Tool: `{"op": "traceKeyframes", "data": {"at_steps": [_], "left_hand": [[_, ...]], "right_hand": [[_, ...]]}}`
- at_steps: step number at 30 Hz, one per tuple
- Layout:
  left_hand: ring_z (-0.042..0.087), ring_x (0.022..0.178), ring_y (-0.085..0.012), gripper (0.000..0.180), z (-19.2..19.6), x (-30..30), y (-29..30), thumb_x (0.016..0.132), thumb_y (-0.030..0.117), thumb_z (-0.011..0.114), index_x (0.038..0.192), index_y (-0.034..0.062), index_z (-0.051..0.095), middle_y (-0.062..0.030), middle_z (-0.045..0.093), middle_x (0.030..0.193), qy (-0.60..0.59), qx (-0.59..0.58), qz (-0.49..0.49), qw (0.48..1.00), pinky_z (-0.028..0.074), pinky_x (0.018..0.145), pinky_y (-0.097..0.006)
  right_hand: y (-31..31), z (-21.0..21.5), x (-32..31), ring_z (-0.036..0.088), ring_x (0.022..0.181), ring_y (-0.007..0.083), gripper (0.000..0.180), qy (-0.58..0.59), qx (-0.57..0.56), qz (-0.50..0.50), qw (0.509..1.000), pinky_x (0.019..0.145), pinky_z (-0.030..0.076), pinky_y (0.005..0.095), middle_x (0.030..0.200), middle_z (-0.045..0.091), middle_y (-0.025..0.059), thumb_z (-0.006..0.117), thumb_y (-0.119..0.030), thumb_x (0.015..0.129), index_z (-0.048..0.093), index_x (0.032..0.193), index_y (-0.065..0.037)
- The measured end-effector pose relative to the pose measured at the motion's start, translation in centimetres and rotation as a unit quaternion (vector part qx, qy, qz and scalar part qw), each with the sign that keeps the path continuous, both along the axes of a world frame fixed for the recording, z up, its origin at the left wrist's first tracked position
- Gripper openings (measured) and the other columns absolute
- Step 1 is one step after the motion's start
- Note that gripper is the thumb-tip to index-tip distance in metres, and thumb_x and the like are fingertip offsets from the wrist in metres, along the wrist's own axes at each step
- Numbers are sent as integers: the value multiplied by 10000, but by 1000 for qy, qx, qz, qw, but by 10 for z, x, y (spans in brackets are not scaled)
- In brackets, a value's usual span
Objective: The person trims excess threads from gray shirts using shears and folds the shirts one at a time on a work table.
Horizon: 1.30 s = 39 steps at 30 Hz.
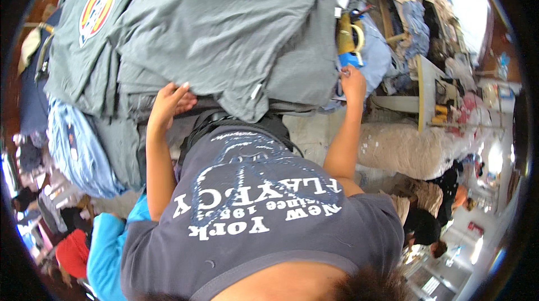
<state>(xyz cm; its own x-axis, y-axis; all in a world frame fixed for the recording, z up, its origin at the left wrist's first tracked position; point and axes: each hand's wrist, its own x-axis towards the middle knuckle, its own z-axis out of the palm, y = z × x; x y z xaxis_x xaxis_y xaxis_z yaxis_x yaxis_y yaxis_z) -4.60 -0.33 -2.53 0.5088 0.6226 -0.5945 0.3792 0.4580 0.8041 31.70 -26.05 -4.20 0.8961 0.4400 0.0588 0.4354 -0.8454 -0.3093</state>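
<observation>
A stack of grey-green T-shirts (pixel 219 26) lies spread in front of me. My left hand (pixel 173 105) is at the near edge of the stack, its thumb apart from its loosely bent fingers, with no cloth visible between them. My right hand (pixel 353 85) is at the right side of the stack, thumb and fingers pinched together. A small part of something shows at those fingertips, too little to name. Just beyond that hand are a bright blue piece (pixel 351 58) and a yellow object with a pale curved handle (pixel 356 37). A small white tag (pixel 255 91) lies on the hanging cloth.
A grey-green shirt with an oval printed patch (pixel 96 12) lies at the left of the pile. Light blue garments (pixel 78 144) hang below it. To the right are a large wrapped beige bundle (pixel 401 146) and a pale board (pixel 429 93). People are behind me.
</observation>
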Motion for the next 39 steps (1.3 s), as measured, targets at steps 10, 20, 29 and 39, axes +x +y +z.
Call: {"op": "traceKeyframes", "data": {"at_steps": [10, 20, 29, 39], "left_hand": [[552, 880, -201, 251, -13, 15, -45, 798, 200, 596, 966, 47, 490, -78, 544, 901, -208, -79, 248, 943, 469, 751, -341], [537, 709, -178, 358, -26, 19, -49, 837, 393, 495, 919, 45, 494, -93, 557, 816, -396, -299, 226, 838, 417, 582, -276], [448, 1077, -254, 443, -37, 19, -46, 863, 371, 448, 1100, -3, 424, -138, 482, 1147, -497, -323, 248, 766, 359, 905, -403], [482, 1035, -223, 339, -17, 18, -32, 823, 182, 560, 1098, 14, 453, -103, 516, 1073, -405, -161, 332, 837, 406, 893, -359]], "right_hand": [[1, 22, 110, 518, 804, 228, 528, 268, 198, -92, 938, 681, 426, 342, 954, 560, 113, 518, -531, 759, 580, 925, -34], [-26, -15, 113, 518, 856, 252, 465, 459, 320, -89, 824, 645, 477, 347, 1060, 493, 63, 562, -425, 778, 506, 1063, -62], [-36, -30, 108, 490, 824, 208, 252, 435, 467, -56, 768, 708, 456, 371, 955, 481, 42, 570, -211, 807, 506, 986, -45], [-45, -39, 94, 502, 800, 179, 244, 412, 529, -92, 736, 754, 447, 333, 914, 509, 57, 586, -158, 791, 508, 964, -6]]}}
